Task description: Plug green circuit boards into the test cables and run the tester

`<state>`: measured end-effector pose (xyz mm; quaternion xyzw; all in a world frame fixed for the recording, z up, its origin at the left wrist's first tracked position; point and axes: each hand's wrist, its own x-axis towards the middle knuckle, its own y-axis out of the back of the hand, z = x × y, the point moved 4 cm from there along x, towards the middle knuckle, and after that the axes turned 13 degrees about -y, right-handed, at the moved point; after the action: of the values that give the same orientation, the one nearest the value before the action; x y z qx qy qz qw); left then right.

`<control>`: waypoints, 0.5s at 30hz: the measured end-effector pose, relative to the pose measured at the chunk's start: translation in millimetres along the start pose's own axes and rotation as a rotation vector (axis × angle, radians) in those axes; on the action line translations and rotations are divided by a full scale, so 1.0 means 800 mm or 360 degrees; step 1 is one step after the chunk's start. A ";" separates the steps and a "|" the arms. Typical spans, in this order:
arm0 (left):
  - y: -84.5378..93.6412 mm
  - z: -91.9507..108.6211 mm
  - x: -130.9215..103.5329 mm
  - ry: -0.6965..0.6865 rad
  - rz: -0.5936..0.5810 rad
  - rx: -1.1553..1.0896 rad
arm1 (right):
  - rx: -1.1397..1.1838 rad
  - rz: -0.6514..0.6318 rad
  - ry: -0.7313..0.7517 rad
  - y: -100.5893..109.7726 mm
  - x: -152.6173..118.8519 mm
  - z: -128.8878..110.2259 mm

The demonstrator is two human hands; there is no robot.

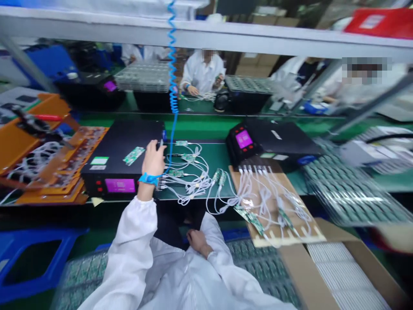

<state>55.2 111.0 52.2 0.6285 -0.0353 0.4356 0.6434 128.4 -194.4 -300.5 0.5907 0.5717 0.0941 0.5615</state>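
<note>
1. Head view: your left hand reaches to the right edge of the black tester box, fingers curled near a small dark object; whether they grip it is unclear.
2. A blue wrist strap circles that wrist, its coiled cord rising overhead.
3. Your right hand rests loosely closed and empty in your lap.
4. White cables with small green boards lie just right of the left hand.

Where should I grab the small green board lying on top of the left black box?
Pinch the green board by its two long edges, coming from above: it lies flat and slanted on the black box, with the left hand just beside it.
</note>
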 end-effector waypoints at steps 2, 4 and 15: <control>0.000 -0.006 0.001 -0.0060 -0.0008 -0.0057 | 0.0011 0.0171 -0.0003 0.005 -0.002 -0.001; 0.000 -0.009 0.003 -0.0112 -0.0001 -0.0100 | 0.0005 0.0361 -0.0037 0.013 -0.002 0.001; 0.006 -0.004 0.003 -0.0059 -0.0039 -0.0013 | 0.0061 0.0645 -0.0828 0.078 0.051 0.017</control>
<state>52.3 113.9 56.9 0.6342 -0.0413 0.4159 0.6504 187.6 -152.5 -278.7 0.7071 0.2817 0.0392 0.6474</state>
